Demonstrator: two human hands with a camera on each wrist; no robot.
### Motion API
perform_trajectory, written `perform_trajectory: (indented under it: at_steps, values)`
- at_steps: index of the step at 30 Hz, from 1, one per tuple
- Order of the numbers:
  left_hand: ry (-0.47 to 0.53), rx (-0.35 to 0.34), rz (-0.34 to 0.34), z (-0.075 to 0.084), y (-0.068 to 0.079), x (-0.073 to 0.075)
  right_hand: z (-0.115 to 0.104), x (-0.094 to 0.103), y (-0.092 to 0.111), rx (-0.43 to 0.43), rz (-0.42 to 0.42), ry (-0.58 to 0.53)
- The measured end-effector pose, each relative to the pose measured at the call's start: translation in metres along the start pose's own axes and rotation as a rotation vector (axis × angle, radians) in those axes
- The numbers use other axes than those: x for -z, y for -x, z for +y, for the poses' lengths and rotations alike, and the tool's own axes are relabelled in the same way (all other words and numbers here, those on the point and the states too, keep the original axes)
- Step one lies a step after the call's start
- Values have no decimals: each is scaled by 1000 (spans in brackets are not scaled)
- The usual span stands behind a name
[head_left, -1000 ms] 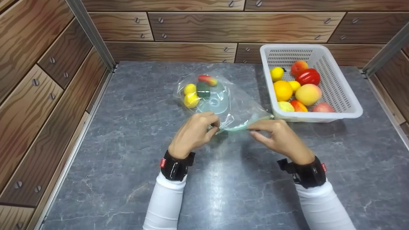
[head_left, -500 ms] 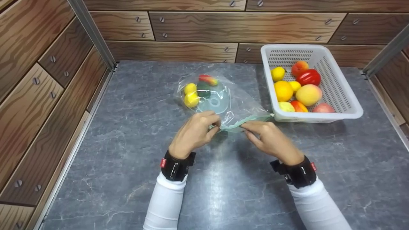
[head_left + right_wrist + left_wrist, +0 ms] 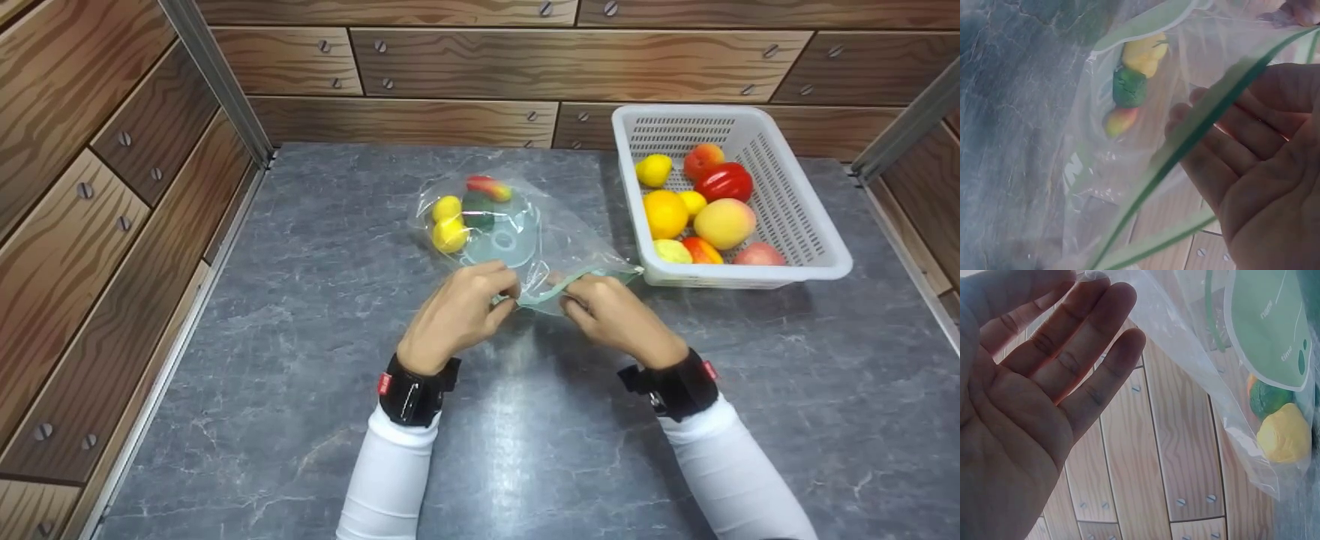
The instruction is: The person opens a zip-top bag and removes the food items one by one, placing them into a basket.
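A clear zip bag (image 3: 574,244) with green zip strips lies in front of me in the head view. It holds two yellow fruits (image 3: 448,223), a dark green one (image 3: 478,210) and a red-and-yellow one (image 3: 489,187). My left hand (image 3: 461,311) pinches the left side of the bag's mouth, its other fingers loosely bent in the left wrist view. At the mouth's right part, my right hand (image 3: 619,315) grips the edge, several fingers reaching past the green strip (image 3: 1185,149). The two strips stand apart in the right wrist view. Bag plastic partly veils the right fingertips.
A white perforated basket (image 3: 750,275) stands at the back right, holding several fruits such as an orange (image 3: 664,214) and a peach (image 3: 724,223), plus a red pepper-like piece (image 3: 724,182). The bag's right corner touches or nearly touches it. Wood-patterned panels (image 3: 450,64) enclose the grey tabletop (image 3: 300,420).
My right hand has slid left along the bag's mouth towards the left hand, its fingers moving in past the green strip. The strips have parted on that side. My left hand has stayed in place.
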State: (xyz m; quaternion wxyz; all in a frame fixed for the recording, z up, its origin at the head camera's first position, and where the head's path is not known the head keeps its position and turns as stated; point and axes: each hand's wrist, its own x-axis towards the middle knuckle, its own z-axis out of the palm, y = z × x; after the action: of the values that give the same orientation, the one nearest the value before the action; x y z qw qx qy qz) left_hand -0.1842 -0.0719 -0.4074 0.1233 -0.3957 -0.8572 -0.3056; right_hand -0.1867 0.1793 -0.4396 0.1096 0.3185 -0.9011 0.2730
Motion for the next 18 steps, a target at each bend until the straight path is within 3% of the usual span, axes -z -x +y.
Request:
perform_trajectory:
  at_steps: [13, 16, 18]
  values:
    - [13, 14, -1, 2, 0, 1, 7, -7, -26, -100, -134, -71]
    - [14, 14, -3, 3, 0, 1, 7, -8, -34, -99, -169, -50]
    - [14, 12, -2, 4, 0, 1, 6, -10, -42, -55, -224, 34]
